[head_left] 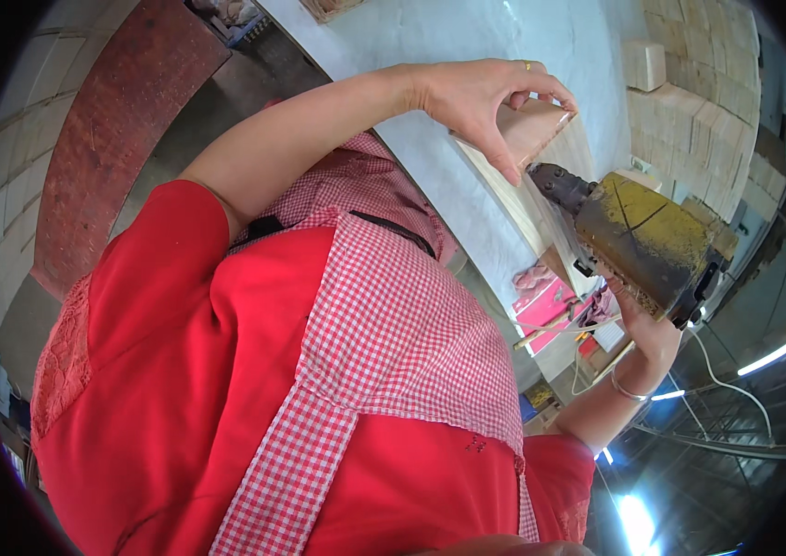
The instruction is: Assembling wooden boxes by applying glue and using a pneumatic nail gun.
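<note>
My left hand (481, 104) grips the corner of a pale wooden box (534, 130), thumb on one side and fingers curled over the other. The box seems to be made of thin boards joined at an angle and rests on a light work table. A worn yellow and dark grey air nail gun (639, 227) is in my right hand (643, 320), which is partly hidden behind the tool's body. The gun's dark nose sits against the edge of the wood, just beside my left thumb; whether it touches cannot be made out. A bracelet circles my right wrist.
Stacks of pale wooden pieces (699, 130) stand at the far right of the table (412, 46). A pink sheet (546, 310) and a crumpled pink cloth (532, 276) lie by the near edge. A white hose (736, 380) hangs at right. A reddish board (115, 120) stands at left.
</note>
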`<action>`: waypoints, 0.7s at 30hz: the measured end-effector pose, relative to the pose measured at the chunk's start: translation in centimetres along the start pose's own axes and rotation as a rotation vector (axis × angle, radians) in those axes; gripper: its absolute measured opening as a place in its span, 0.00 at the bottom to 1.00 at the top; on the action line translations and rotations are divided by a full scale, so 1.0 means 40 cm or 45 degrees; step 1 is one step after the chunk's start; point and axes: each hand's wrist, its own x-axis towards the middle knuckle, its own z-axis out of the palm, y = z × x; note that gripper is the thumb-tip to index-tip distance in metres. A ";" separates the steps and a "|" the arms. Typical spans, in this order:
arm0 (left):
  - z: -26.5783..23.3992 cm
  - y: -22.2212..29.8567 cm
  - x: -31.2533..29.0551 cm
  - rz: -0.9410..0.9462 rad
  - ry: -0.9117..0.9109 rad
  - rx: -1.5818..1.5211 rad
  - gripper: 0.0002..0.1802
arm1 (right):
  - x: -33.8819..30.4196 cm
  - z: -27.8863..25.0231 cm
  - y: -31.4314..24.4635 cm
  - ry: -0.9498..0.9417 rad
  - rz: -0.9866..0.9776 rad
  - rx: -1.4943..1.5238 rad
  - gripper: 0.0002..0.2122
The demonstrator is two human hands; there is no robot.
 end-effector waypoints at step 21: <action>-0.005 0.001 0.000 -0.011 -0.011 -0.012 0.54 | 0.144 -0.016 -0.001 0.264 0.217 0.164 0.28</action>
